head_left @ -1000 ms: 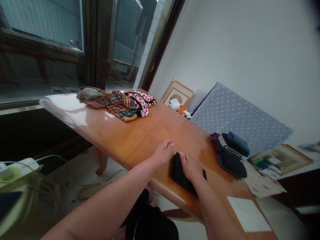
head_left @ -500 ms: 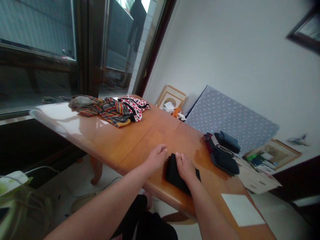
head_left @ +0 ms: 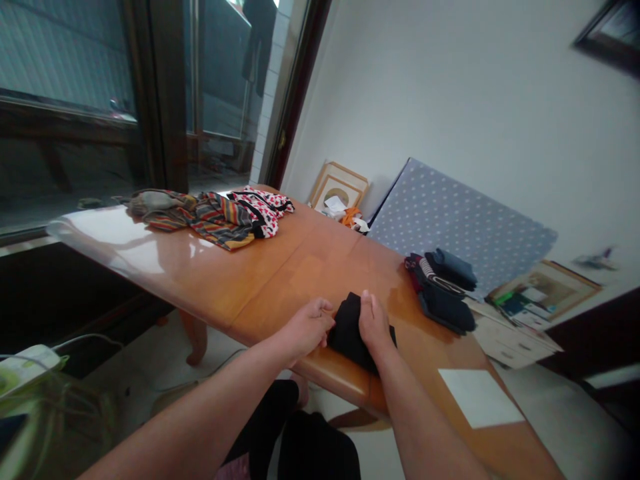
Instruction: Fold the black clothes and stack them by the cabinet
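A folded black garment lies on the wooden table near its front edge. My left hand is at the garment's left side, its fingers curled in against the cloth edge. From the right, my right hand grips the garment with the thumb on top; its other fingers are mostly hidden. The garment's far corner sticks up between the two hands.
Rumpled striped and red-white patterned clothes lie at the table's far left. A stack of folded dark clothes sits to the right. Nearer on that side is a white sheet. A dotted grey-blue panel leans against the wall.
My left hand has come down and closer to the garment's left edge. My right hand has turned more upright, its thumb raised. The view has shifted slightly.
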{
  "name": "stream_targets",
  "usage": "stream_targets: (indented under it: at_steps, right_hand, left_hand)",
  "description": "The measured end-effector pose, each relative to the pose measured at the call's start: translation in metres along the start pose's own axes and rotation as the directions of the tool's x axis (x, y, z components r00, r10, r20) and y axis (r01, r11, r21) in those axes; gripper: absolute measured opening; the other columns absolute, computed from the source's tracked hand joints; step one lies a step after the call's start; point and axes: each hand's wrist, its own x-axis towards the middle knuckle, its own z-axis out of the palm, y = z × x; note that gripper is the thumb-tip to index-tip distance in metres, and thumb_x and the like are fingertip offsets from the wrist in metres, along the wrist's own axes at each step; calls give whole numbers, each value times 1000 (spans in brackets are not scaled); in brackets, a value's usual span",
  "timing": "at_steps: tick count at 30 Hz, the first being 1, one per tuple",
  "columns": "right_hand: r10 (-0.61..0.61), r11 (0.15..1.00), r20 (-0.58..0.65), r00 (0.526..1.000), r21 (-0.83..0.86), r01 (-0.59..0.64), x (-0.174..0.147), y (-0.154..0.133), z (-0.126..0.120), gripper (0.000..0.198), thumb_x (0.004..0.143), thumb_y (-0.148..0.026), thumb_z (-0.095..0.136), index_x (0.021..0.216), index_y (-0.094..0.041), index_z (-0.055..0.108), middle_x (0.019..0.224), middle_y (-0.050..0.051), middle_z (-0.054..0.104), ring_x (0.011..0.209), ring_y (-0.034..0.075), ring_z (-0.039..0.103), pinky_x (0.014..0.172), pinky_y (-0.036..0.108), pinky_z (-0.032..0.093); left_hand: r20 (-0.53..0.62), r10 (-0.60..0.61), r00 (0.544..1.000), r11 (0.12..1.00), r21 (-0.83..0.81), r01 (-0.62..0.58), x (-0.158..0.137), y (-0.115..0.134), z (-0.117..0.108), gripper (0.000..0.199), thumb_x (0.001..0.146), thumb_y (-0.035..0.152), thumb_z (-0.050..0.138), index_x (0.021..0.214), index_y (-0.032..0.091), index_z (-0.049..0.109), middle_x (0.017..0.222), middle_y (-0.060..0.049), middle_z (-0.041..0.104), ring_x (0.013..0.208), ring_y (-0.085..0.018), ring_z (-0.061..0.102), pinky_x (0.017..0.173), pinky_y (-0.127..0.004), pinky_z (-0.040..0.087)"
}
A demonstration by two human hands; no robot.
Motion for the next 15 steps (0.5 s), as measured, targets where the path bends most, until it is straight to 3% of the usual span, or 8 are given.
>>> stream_targets:
  at_steps: [4, 7, 11, 15]
  right_hand:
    - [0, 999, -10, 1000, -42, 0, -1, -1, 0, 46, 101, -53, 18, 76, -24, 45, 79, 6, 61, 79, 24, 56, 73, 34, 38]
    - [-6, 990, 19, 1000, -143, 9, -1, -3, 2, 47, 101, -52, 18, 77, -24, 47, 81, 8, 63, 81, 24, 57, 74, 34, 38]
    - [4, 960, 93, 996, -278, 22, 0, -7, 2, 45, 101, -48, 23, 80, -22, 53, 88, 11, 66, 89, 25, 59, 77, 34, 38]
    - [42, 955, 120, 992, -296, -5, 1, -9, 2, 43, 101, -44, 26, 84, -21, 58, 94, 12, 67, 93, 23, 59, 80, 33, 39]
  left_hand:
    - [132, 34, 991, 992, 116, -50, -6, 2, -4, 30, 80, 19, 51, 111, 20, 49, 61, 7, 50, 48, -9, 47, 47, -21, 30]
    - [193, 61, 979, 971, 214, -103, -6, -1, -6, 40, 76, 18, 53, 115, 20, 51, 67, 6, 56, 52, -11, 50, 49, -23, 33]
    - [135, 135, 982, 922, 345, -175, -2, -4, -4, 52, 68, 14, 58, 119, 19, 55, 69, 3, 62, 57, -14, 54, 54, -26, 36]
    - [47, 50, 998, 952, 298, -62, 2, 0, -1, 48, 71, 18, 59, 118, 20, 56, 63, 4, 61, 50, -13, 53, 50, -25, 36]
